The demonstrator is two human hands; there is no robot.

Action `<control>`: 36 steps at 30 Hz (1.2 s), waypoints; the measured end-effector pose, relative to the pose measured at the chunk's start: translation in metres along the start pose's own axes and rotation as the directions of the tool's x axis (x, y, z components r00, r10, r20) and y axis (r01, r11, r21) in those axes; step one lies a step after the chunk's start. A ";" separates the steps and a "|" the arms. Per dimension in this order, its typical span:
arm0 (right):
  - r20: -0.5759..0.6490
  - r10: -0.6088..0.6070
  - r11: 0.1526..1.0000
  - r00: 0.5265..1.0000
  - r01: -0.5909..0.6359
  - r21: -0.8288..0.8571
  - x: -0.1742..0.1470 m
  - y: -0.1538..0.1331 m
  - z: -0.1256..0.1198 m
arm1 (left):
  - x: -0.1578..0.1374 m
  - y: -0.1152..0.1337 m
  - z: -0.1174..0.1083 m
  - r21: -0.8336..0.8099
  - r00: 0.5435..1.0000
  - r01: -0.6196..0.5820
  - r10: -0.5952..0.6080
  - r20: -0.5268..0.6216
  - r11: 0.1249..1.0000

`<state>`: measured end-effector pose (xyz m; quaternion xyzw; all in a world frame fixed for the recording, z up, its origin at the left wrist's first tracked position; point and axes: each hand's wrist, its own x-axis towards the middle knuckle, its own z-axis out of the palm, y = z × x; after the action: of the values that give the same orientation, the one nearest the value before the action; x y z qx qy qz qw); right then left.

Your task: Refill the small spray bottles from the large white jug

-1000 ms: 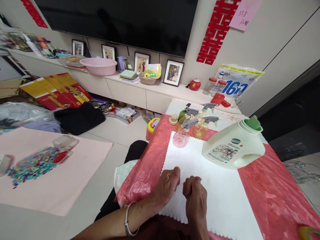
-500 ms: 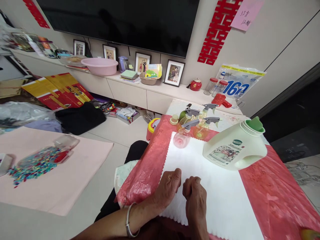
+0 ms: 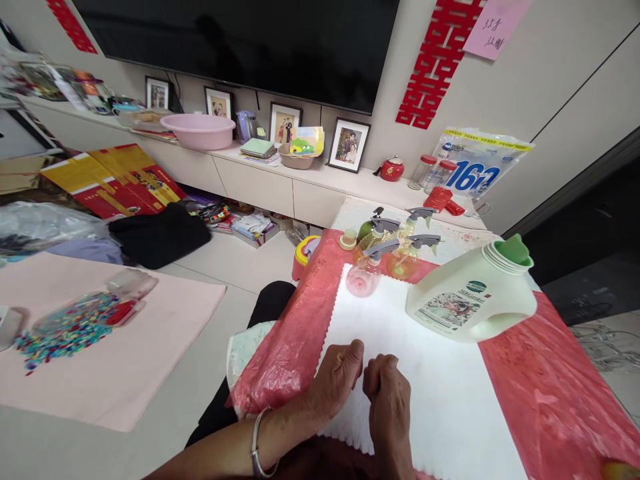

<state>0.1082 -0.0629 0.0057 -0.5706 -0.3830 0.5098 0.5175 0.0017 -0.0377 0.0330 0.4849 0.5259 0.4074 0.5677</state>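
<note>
My left hand [image 3: 339, 373], with a silver bangle [image 3: 257, 440] on its wrist, is curled into a loose fist above a white scalloped-edge cloth [image 3: 445, 400]. Close beside it, a small gap apart, my right hand [image 3: 389, 397] is also closed. Nothing shows in either. Beyond the hands, a pink spray bottle [image 3: 364, 277] stands at the cloth's far edge. Behind it are an amber spray bottle [image 3: 403, 263] and several others. To the right, a pale green detergent jug [image 3: 457, 300] with a green cap stands partly on the cloth.
A red plastic sheet [image 3: 560, 373] covers the table under the cloth. A small round cap-like piece [image 3: 348, 239] lies left of the bottles. On the left, a pink mat [image 3: 165, 327] bears a pile of colourful small pieces [image 3: 70, 333]. A TV cabinet [image 3: 255, 183] runs along the wall.
Both hands keep almost the same place and closed shape. The view has shifted very slightly; the bottles and jug stand as before.
</note>
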 end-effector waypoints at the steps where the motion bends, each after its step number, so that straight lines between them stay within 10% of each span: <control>1: 0.000 0.002 1.000 1.000 -0.002 -0.003 0.001 0.001 0.000 | 0.000 0.001 0.000 0.001 1.000 0.003 -0.003 0.002 1.000; 22: 0.068 0.030 0.999 0.997 -0.027 -0.041 0.012 0.021 -0.016 | 0.014 0.002 -0.011 0.024 0.990 -0.135 0.134 0.048 0.991; 29: 0.045 -0.076 0.995 0.996 0.079 -0.065 -0.008 -0.019 -0.008 | 0.060 0.005 -0.026 0.177 0.882 -0.314 0.355 -0.310 0.933; 36: 0.083 -0.060 0.998 0.995 0.062 -0.026 -0.018 -0.026 -0.010 | 0.133 0.021 -0.027 0.363 0.827 -0.405 0.505 -0.246 0.839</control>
<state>0.1169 -0.0775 0.0336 -0.5444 -0.4284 0.5113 0.5086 -0.0092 0.0993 0.0272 0.6006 0.5361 0.5247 0.2768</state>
